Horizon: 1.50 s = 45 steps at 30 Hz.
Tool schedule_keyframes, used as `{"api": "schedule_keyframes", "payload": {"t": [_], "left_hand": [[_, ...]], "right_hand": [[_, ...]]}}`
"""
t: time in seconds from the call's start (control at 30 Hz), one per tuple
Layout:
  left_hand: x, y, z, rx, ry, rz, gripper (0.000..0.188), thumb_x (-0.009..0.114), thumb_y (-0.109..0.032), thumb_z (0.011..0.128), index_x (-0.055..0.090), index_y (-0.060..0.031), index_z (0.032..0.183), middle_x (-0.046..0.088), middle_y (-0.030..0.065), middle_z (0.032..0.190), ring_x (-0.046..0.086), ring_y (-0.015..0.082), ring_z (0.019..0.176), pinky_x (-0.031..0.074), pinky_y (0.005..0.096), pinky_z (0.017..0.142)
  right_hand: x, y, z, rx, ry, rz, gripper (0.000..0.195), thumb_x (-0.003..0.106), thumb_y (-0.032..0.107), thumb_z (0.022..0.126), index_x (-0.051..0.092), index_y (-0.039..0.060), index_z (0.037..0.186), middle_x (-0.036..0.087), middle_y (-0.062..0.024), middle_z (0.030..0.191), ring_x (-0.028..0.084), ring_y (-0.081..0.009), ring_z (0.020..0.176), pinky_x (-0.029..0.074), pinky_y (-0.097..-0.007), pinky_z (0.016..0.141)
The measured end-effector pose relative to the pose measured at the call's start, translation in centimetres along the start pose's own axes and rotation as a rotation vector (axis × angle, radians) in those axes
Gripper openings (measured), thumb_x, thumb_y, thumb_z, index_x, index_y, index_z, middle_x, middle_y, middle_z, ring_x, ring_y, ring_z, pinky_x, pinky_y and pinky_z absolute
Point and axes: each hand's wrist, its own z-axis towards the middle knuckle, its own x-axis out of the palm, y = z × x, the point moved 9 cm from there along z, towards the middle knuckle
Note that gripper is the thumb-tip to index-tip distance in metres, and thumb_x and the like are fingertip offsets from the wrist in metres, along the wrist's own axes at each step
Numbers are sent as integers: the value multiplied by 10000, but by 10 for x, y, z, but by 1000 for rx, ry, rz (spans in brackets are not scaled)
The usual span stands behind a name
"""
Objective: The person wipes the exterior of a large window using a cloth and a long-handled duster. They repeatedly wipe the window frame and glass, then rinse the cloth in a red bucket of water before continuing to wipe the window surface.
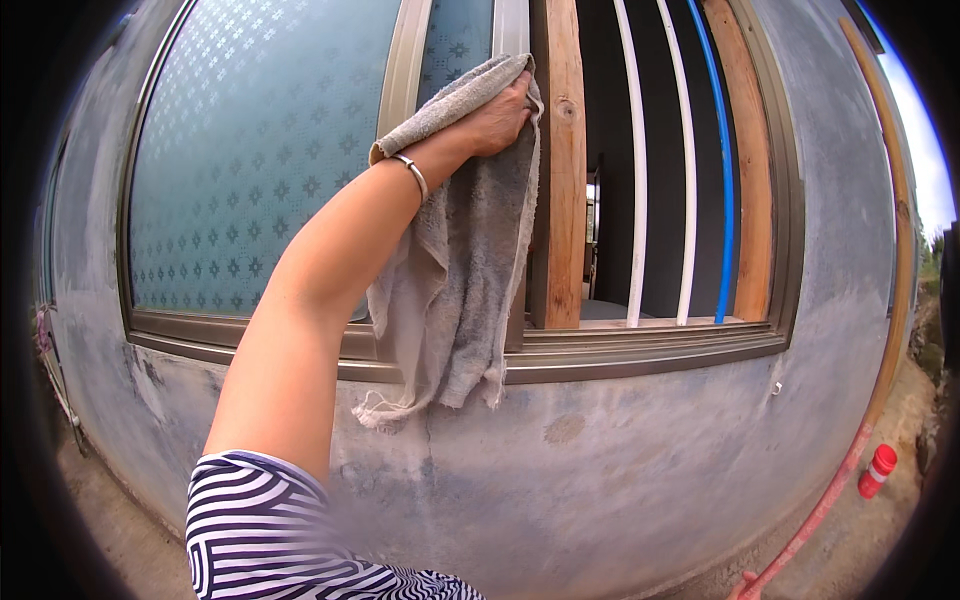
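Observation:
My left hand (501, 120), with a silver bangle at the wrist, holds a worn grey towel (480, 285) against the upright metal frame of a sliding window. Part of the cloth is folded back over the hand and wrist, while the rest hangs below the sill with a frayed lower edge. Patterned frosted glass (262, 172) lies left of the towel. At the bottom right, only some fingers of my right hand (741, 583) show, wrapped around the red lower part of a long pole (896, 225). The pole's upper part is wood-coloured.
Right of the towel is a wooden post (564, 165), then white bars (636, 165) and a blue bar (724, 165) across the window opening. The metal sill (645, 352) juts from the grey plastered wall (600, 465). A red container (877, 471) is on the ground at right.

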Motion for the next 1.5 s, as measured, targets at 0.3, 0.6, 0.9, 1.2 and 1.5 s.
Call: {"api": "schedule_keyframes", "payload": {"t": [0.3, 0.6, 0.9, 1.2, 1.5], "left_hand": [[-4, 46, 53, -96, 65, -47, 587, 569, -198, 922, 350, 54, 1404, 502, 313, 1314, 440, 422, 1283, 343, 431, 1085], [4, 71, 95, -73, -112, -75, 633, 531, -301, 955, 302, -20, 1475, 352, 236, 1488, 312, 368, 1397, 241, 409, 1156], [9, 11, -31, 40, 136, -178, 697, 511, -248, 923, 217, 35, 1489, 182, 271, 1546, 135, 373, 1458, 112, 378, 1203], [-35, -98, -242, 96, 718, -623, 495, 593, -156, 918, 425, 17, 1350, 540, 248, 1272, 523, 366, 1188, 379, 406, 1036], [-43, -103, -261, -37, 620, -666, 201, 598, -141, 903, 484, 23, 900, 546, 208, 781, 546, 354, 748, 426, 415, 726]], "right_hand": [[1, 12, 11, 18, 58, -67, 360, 611, 238, 910, 608, 75, 1231, 673, -187, 1032, 631, -326, 933, 488, -406, 831], [0, 46, 41, 17, -5, -120, 385, 607, 282, 908, 623, 27, 1196, 672, -211, 1041, 635, -340, 960, 481, -434, 858], [33, 13, -3, -202, -105, 225, 130, 579, 34, 880, 652, -18, 973, 526, 8, 716, 456, -79, 622, 368, -250, 554], [17, -2, -50, -60, 6, 253, 130, 567, -3, 899, 642, -32, 1002, 541, 21, 741, 451, -56, 616, 365, -226, 549], [-4, 13, -82, -128, -7, 303, 108, 589, 20, 898, 659, -5, 977, 500, 53, 666, 418, -36, 537, 319, -213, 481]]}}
